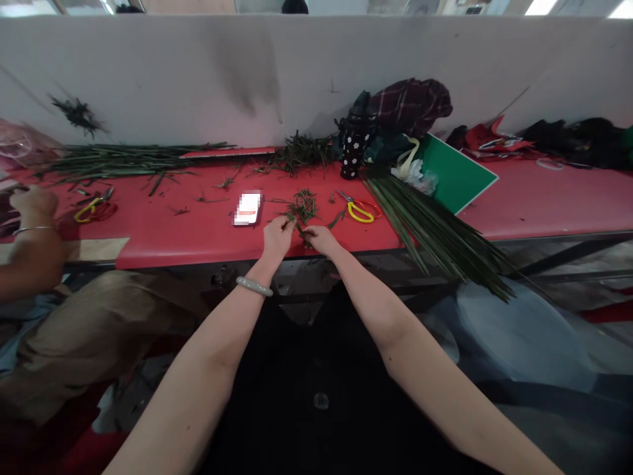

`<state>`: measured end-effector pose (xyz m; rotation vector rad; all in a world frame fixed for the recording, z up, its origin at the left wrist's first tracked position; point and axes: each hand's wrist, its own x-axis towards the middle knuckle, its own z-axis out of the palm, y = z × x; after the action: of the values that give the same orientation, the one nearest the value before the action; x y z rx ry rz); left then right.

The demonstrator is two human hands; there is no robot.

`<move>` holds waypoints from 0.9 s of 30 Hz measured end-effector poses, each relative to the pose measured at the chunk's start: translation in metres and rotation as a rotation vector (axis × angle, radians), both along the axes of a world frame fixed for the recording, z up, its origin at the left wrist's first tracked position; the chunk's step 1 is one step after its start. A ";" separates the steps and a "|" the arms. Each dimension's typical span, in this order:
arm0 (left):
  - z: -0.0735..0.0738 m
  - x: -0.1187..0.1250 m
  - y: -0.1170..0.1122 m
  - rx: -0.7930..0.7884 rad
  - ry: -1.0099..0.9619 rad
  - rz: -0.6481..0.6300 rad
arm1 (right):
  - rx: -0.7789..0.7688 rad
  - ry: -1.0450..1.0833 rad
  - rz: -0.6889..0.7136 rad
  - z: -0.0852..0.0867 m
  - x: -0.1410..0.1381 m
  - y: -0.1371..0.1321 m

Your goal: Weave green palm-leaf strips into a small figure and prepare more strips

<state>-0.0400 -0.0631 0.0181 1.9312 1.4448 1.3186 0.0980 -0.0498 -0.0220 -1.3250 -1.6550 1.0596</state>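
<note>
Close together at the front edge of the red table (208,244), both my hands pinch a small piece of green leaf strip (299,229). My left hand (277,236), below a pale bangle on the forearm, has its fingers closed at the strip's left side. On the other side my right hand (319,239) grips it with thumb and fingers. Just beyond them lies a small heap of cut green leaf bits (304,203). Yellow- and red-handled scissors (360,210) rest to the right of the heap, and a phone (247,208) with a lit screen lies to the left.
Long green leaves (435,227) overhang the table's front right edge, above a blue-grey stool (524,336). A black flowered bottle (352,148) and a green board (457,175) stand behind. At left are more leaves (133,160), a second pair of scissors (95,206) and another person's hand (37,204).
</note>
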 end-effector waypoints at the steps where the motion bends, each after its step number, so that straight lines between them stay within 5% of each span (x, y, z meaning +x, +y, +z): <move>1: 0.000 0.003 -0.004 0.056 0.044 -0.018 | -0.001 0.002 -0.020 0.001 -0.001 0.000; 5: -0.001 0.011 -0.013 0.171 0.086 -0.209 | -0.008 0.024 -0.101 0.004 -0.002 -0.002; 10: -0.004 0.001 -0.001 -0.071 -0.228 -0.081 | 0.014 0.194 -0.130 0.000 0.000 -0.007; 14: -0.009 -0.003 -0.004 -0.227 -0.458 -0.178 | 0.019 0.270 -0.231 -0.004 -0.001 -0.005; 21: -0.010 0.006 -0.027 -0.315 -0.435 -0.345 | 0.024 0.212 -0.282 -0.009 0.001 0.001; 27: -0.007 0.001 -0.020 -0.600 -0.772 -0.215 | 0.114 0.125 -0.270 -0.008 0.001 -0.007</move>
<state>-0.0389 -0.0835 0.0113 0.9876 1.0263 1.1533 0.0991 -0.0568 -0.0300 -1.3352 -1.3786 0.8566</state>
